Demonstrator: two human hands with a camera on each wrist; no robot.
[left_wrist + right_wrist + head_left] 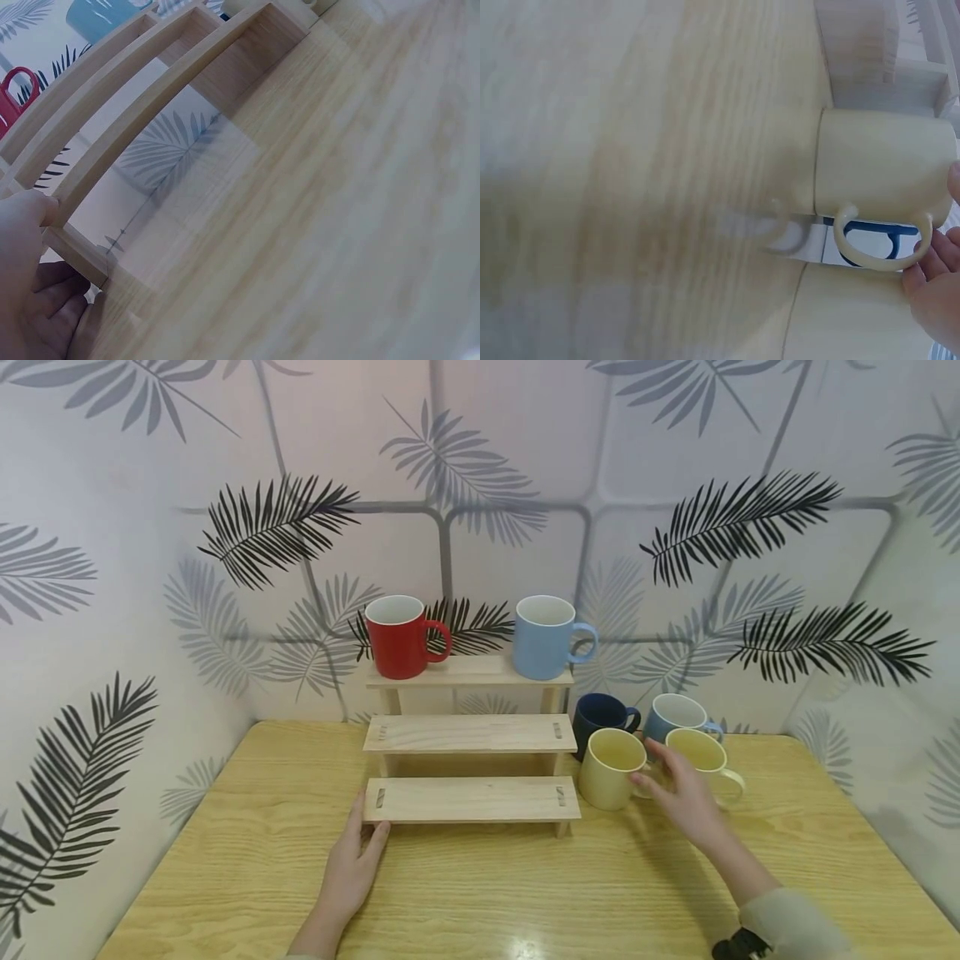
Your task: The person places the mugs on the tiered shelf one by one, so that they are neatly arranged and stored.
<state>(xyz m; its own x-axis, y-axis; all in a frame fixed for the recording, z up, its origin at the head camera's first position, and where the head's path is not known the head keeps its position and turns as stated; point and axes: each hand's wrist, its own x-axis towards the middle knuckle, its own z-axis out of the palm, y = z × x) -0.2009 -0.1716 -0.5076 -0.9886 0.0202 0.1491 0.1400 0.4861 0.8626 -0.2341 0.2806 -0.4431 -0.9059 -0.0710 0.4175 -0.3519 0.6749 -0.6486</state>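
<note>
A three-step wooden rack (471,799) stands on the table. My left hand (351,866) grips the left end of its lowest step, thumb at the front edge, fingers behind the leg, as the left wrist view shows. A pale yellow mug (606,785) stands upright at the rack's right side. Around its handle (881,262) my right hand (686,797) is spread, thumb by the rim and fingers beside the handle; firm contact cannot be told. A red mug (398,643) and a light blue mug (540,643) stand on the top step.
Behind the pale yellow mug is a dark blue mug (592,714). A blue mug with a white inside (663,724) and a second yellow mug (697,752) crowd close on the right. A leaf-patterned wall (495,460) rises behind the wooden table (480,893).
</note>
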